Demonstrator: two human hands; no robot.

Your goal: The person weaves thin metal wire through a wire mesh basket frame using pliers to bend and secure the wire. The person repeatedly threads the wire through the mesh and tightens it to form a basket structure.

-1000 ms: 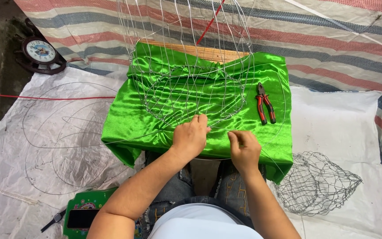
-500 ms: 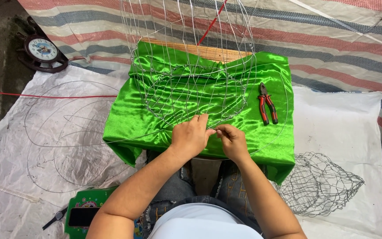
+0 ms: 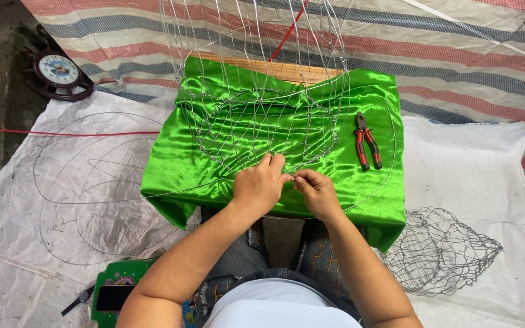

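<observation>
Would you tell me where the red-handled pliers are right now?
The red-handled pliers lie on the green satin cloth, right of the wire mesh frame, beyond the right hand.

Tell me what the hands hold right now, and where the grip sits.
Both the left hand and right hand pinch the wire frame at its near bottom edge.

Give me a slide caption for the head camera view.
Both hands, left hand and right hand, pinch a wire frame over green satin cloth, pliers alongside.

We see red-handled pliers [image 3: 367, 147] on green cloth [image 3: 177, 176], a clock [image 3: 58, 71] far left, a finished wire basket [image 3: 440, 252] at right.
</observation>
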